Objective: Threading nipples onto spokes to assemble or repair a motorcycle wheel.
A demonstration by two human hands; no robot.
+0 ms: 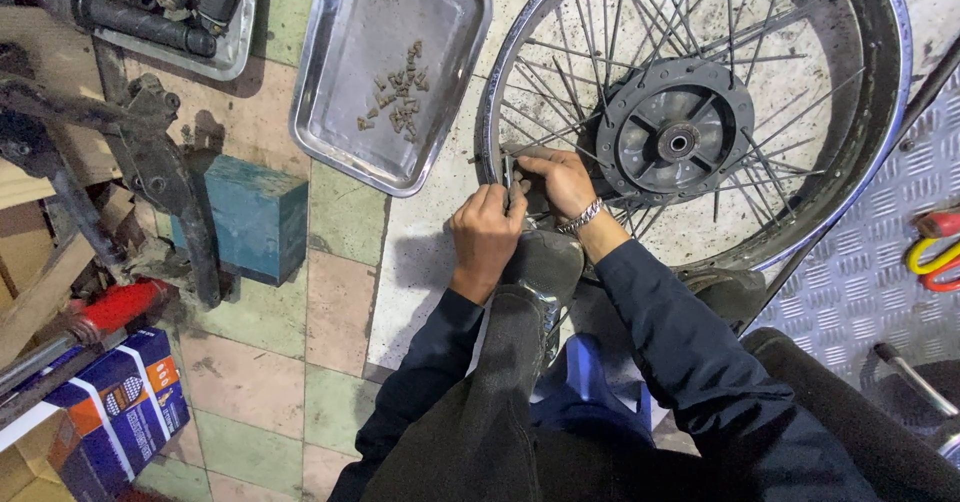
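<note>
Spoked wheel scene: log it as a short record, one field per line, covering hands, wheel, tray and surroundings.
left hand: left hand at the wheel's rim, fingers curled on a small metal tool
right hand: right hand on the rim beside it, metal wristband on the wrist
wheel: spoked wheel lying flat on the floor, hub at centre
tray: steel tray left of the wheel, holding small metal pieces
nearby: teal block; printed carton
</note>
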